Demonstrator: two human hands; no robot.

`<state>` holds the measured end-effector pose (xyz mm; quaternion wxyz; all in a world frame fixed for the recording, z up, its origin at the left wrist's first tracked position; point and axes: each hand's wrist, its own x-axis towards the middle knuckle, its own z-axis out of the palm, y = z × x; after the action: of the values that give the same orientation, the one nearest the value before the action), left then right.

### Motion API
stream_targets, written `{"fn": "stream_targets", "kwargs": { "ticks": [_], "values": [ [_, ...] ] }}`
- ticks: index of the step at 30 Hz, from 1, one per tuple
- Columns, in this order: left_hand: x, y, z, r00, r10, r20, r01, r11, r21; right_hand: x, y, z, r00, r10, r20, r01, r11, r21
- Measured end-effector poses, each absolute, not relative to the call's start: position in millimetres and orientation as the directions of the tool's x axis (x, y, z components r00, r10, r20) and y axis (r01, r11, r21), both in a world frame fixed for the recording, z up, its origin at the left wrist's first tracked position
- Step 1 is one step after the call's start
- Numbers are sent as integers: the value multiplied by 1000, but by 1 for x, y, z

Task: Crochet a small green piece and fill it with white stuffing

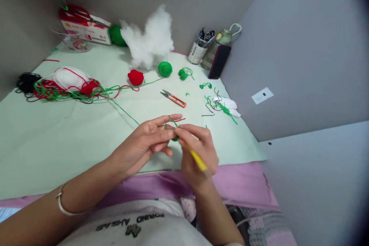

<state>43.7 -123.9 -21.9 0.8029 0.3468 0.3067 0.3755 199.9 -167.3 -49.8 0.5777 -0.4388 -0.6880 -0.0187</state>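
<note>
Pale cloth (86, 138), fluffy stuffing (150, 44) at eleven o'clock.
Left hand (144, 140) pinches green yarn piece (175, 138); right hand (200, 148) grips slim yellow tool (197, 160).

1. Shirt (170, 232): white or off-white, printed in front.
2. Lettering (125, 222): blocky dark capitals, partly too blurred to read.
3. Emblem (133, 231): small, dark, lobed, beside the lettering.
4. Bangle (59, 202): slim, pale, rounded, around the left forearm (89, 178).
5. Left hand (144, 140), right hand (198, 150): bare.

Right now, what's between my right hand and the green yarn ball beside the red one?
In the head view, orange snips lie between your right hand and that green ball, with a short red thread nearer your hand.
</note>
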Motion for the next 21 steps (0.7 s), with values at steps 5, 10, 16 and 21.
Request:
{"fn": "stream_targets", "kwargs": {
  "ticks": [5,10,16,21],
  "values": [
    [39,-117,-20,535,825,-181,-461,465,756,204,-161,-38,297,739,605,160,586,-794],
    [47,-125,-23,487,865,-126,-430,362,827,202,-162,-41,214,763,610,290,547,-785],
    [49,-121,-23,531,805,-264,-466,537,703,205,-167,-48,63,611,789,612,601,-514],
    [43,-116,-20,508,821,-260,-493,524,694,207,-161,-38,317,757,571,146,556,-819]
  ]
}}
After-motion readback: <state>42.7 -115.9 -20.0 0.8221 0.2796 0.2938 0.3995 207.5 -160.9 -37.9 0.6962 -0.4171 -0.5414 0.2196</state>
